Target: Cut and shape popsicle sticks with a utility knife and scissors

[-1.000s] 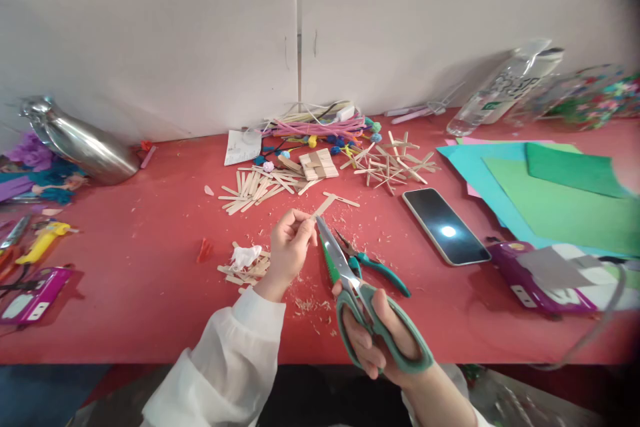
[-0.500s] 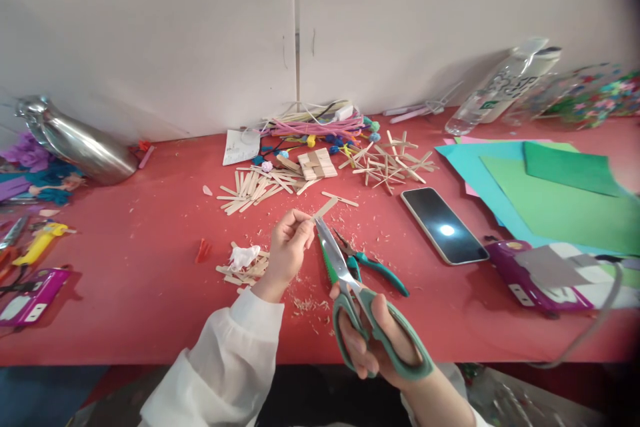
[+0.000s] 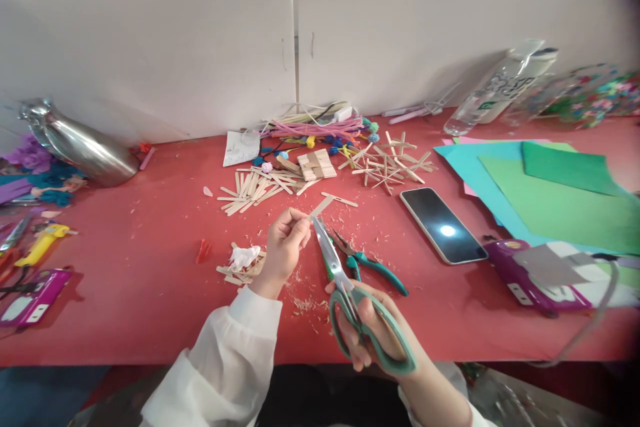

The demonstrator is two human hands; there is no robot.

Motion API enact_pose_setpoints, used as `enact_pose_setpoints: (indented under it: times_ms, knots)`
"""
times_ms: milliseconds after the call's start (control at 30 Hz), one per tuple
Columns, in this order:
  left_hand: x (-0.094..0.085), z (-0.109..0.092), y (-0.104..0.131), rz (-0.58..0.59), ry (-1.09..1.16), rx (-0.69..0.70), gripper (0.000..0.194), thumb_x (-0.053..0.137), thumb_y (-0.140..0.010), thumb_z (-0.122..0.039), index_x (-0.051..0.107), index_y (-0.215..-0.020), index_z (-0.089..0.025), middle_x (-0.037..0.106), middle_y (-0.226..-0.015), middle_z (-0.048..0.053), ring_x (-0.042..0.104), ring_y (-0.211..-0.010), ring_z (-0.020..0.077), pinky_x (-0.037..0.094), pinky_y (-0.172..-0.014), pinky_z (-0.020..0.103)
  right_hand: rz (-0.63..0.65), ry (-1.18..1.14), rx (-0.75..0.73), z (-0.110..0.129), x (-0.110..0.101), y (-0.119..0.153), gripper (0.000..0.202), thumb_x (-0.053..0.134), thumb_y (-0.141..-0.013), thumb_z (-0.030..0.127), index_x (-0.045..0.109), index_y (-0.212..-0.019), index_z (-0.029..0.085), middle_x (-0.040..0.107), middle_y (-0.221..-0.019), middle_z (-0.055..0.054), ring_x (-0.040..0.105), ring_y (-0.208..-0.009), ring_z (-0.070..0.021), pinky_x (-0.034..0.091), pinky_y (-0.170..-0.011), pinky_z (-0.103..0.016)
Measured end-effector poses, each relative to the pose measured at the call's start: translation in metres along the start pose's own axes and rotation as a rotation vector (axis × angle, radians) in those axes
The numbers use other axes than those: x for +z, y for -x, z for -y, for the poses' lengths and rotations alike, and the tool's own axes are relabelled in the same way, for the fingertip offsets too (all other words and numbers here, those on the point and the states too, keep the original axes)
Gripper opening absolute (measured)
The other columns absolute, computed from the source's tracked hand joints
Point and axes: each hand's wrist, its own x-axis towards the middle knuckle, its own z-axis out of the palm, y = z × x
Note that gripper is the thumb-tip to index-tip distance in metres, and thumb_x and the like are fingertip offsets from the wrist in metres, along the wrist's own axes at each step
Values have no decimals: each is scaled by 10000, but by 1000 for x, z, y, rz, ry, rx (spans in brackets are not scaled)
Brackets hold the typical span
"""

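Between the thumb and fingers of my left hand (image 3: pixel 287 243) is a flat wooden craft stick (image 3: pixel 321 205), its far end pointing up and right. My right hand (image 3: pixel 373 330) is closed around the green handles of a pair of scissors (image 3: pixel 336 267), fingers through the loops. The scissor tips meet the stick just beside my left fingertips. Under and right of the blades lie teal-handled pliers (image 3: pixel 375 270) and a green tool, mostly hidden by the scissors. Wood shavings (image 3: pixel 310 307) are scattered on the red table (image 3: pixel 165 267) below.
Behind my hands lie loose craft sticks (image 3: pixel 250 190) and a pile of joined sticks (image 3: pixel 390 163). A phone (image 3: pixel 443 225), coloured sheets (image 3: pixel 540 193) and a purple box (image 3: pixel 530 280) are on the right. At left are a metal jug (image 3: pixel 83 143) and a yellow glue gun (image 3: pixel 44 245).
The scissor handles have drawn closer together and the blades have narrowed on the stick. Both hands have shifted slightly left.
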Motion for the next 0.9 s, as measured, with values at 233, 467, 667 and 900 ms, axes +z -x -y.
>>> enact_pose_setpoints:
  times_ms: [233, 467, 667, 900]
  knots:
    - [-1, -2, -2, 13, -62, -53, 200, 535, -810, -339, 468, -707, -182, 381, -475, -71, 326, -428, 63, 250, -447, 206, -11, -34, 124, 13, -4, 8, 490, 463, -806, 604, 572, -1005, 169, 464, -481, 80, 289, -252, -2, 343, -257, -130]
    - [-1, -7, -2, 64, -85, -115, 190, 545, -799, -319, 486, -692, -173, 404, -469, -72, 342, -422, 56, 273, -458, 200, 44, 170, 35, 17, -14, 19, 460, 547, -785, 548, 543, -1028, 159, 445, -501, 79, 318, -278, -8, 277, -278, -129]
    - [1, -4, -2, 37, -124, -117, 159, 537, -812, -312, 492, -745, -175, 478, -509, -56, 434, -472, 74, 327, -496, 203, 15, 151, -12, 12, -10, 24, 509, 392, -811, 646, 489, -1049, 207, 454, -558, 68, 353, -338, -37, 356, -356, -184]
    - [7, -12, 2, 23, -318, -33, 197, 508, -846, -340, 475, -738, -179, 519, -545, -38, 492, -516, 93, 379, -545, 214, 4, 90, 71, 9, -1, 13, 524, 436, -790, 649, 493, -1048, 196, 458, -530, 78, 346, -311, -35, 418, -354, -203]
